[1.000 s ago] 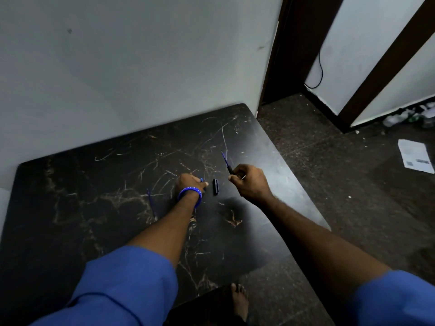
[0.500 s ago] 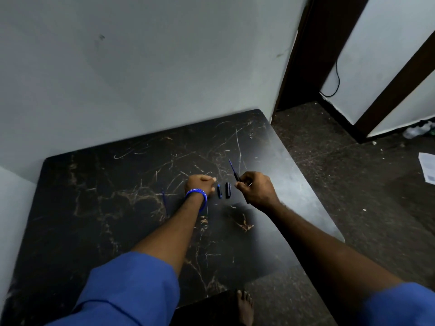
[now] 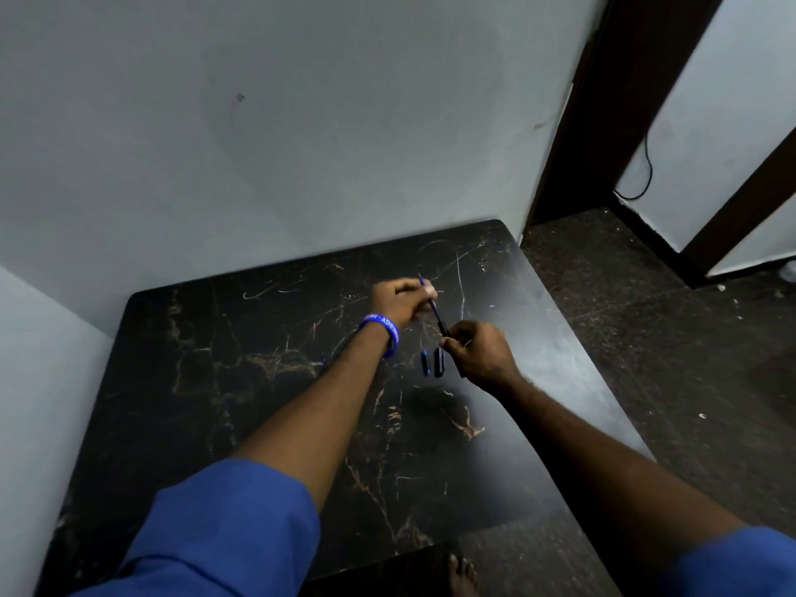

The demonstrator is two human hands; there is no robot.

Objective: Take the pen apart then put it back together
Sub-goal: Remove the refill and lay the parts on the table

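Left hand (image 3: 398, 301) and right hand (image 3: 478, 353), both pinched on a thin pen refill (image 3: 435, 310) held tilted above the dark marbled table (image 3: 215, 381). Two short pen pieces (image 3: 433, 362) (one blue, one black) side by side on the table, just beside the right hand.

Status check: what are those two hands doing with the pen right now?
Left hand and right hand both pinch the thin pen refill. Two loose pen pieces lie on the table. Nothing in the way.
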